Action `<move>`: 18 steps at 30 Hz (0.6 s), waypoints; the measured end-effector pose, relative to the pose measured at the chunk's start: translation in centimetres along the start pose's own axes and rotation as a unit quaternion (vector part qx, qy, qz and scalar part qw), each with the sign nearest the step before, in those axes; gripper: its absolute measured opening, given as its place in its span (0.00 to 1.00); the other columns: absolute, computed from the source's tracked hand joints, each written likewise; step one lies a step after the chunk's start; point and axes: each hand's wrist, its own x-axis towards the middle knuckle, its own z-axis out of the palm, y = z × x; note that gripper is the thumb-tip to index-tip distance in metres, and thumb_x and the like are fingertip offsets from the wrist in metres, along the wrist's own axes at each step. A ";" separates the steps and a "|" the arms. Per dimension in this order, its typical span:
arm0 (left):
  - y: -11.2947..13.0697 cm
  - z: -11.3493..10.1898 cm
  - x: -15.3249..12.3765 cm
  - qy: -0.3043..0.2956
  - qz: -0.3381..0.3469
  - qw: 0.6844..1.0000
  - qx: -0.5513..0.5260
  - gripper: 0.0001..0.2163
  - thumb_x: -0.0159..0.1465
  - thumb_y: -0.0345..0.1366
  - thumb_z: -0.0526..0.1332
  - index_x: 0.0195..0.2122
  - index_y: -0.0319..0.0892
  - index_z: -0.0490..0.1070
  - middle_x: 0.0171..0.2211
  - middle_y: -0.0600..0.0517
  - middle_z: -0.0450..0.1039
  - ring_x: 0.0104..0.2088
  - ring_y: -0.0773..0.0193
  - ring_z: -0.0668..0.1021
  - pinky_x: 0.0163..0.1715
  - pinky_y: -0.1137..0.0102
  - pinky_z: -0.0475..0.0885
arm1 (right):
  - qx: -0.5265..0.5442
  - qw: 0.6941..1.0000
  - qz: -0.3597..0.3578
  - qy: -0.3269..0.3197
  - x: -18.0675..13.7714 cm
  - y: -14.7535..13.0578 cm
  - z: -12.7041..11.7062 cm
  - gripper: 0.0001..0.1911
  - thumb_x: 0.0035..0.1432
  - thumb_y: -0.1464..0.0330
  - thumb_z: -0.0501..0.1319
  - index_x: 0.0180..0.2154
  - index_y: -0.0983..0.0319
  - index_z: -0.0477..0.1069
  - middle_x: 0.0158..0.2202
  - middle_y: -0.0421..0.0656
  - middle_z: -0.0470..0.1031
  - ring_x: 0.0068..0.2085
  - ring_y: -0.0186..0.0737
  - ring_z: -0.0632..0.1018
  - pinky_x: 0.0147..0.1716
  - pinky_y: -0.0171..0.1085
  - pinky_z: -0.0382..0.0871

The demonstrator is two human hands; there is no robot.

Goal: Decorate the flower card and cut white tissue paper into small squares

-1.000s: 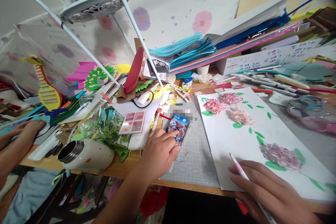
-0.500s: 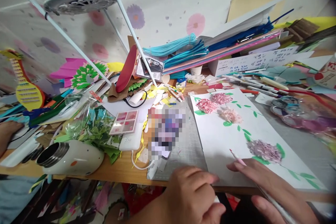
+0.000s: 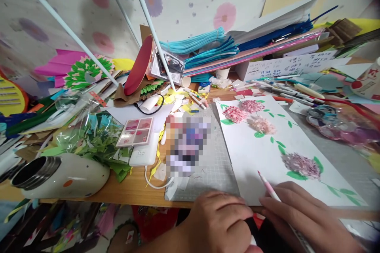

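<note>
My right hand (image 3: 308, 213) holds a white marker pen (image 3: 271, 190) with a pink tip, slanted over the lower part of a white paper sheet (image 3: 255, 162). Closed at the desk's front edge is my left hand (image 3: 221, 219); a bit of something white shows under its fingers, mostly hidden. On the sheet are raised, crinkled flower heads: a red-pink flower (image 3: 235, 114), another pink one (image 3: 252, 105), a pale pink one (image 3: 263, 125) and a mauve flower (image 3: 302, 166). Green leaves (image 3: 297, 176) surround them. The pen tip is near the paper; contact cannot be made out.
Left of the sheet lie a grey cutting mat (image 3: 210, 178), a blurred-out phone (image 3: 190, 146), a white power bank (image 3: 145, 151) and a palette (image 3: 135, 131). An open flask (image 3: 80, 176) lies sideways. Pens (image 3: 285, 91) and pipe cleaners (image 3: 196, 41) crowd the back.
My right hand's fingers have closed around the pen, which now points more steeply upward. The view has shifted slightly right and down. The other person's hand at the far left has left view.
</note>
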 end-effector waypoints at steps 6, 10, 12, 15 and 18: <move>-0.2 0.6 -0.3 0.009 0.026 0.999 0.025 0.17 0.67 0.45 0.53 0.27 0.41 0.70 0.36 0.54 0.80 0.39 0.64 0.80 0.36 0.69 0.76 | -0.026 0.996 -0.011 -0.087 0.0 1.2 -0.5 0.15 0.59 0.69 0.63 0.48 0.57 0.72 0.41 0.45 0.77 0.44 0.45 0.77 0.43 0.39 0.73; -0.5 1.1 -0.4 -0.005 0.068 0.997 0.038 0.16 0.66 0.45 0.54 0.27 0.41 0.71 0.37 0.54 0.79 0.42 0.63 0.80 0.38 0.71 0.77 | -0.029 0.992 -0.024 -0.123 -0.9 1.7 -0.3 0.20 0.59 0.71 0.63 0.54 0.57 0.68 0.45 0.46 0.75 0.48 0.46 0.74 0.45 0.40 0.72; -0.6 1.4 -0.4 -0.026 0.081 0.996 0.030 0.16 0.66 0.45 0.53 0.28 0.41 0.71 0.39 0.53 0.79 0.45 0.62 0.79 0.41 0.70 0.77 | -0.028 0.990 -0.020 -0.133 -1.3 1.8 -0.3 0.22 0.59 0.71 0.62 0.55 0.57 0.67 0.47 0.46 0.75 0.49 0.47 0.74 0.46 0.40 0.72; -0.8 1.5 -0.4 -0.071 0.096 0.993 0.009 0.15 0.66 0.45 0.54 0.30 0.40 0.72 0.43 0.50 0.78 0.49 0.59 0.77 0.47 0.68 0.75 | -0.023 0.993 -0.013 -0.113 -1.1 1.7 -0.7 0.19 0.61 0.70 0.60 0.54 0.57 0.68 0.47 0.46 0.75 0.48 0.46 0.75 0.43 0.38 0.73; -0.9 1.2 0.0 -0.118 0.094 0.988 -0.010 0.14 0.66 0.43 0.55 0.31 0.39 0.72 0.44 0.48 0.78 0.49 0.58 0.77 0.48 0.67 0.75 | -0.007 0.998 0.007 -0.060 -0.5 1.3 -1.1 0.16 0.61 0.73 0.59 0.51 0.58 0.69 0.42 0.46 0.77 0.43 0.43 0.78 0.42 0.36 0.73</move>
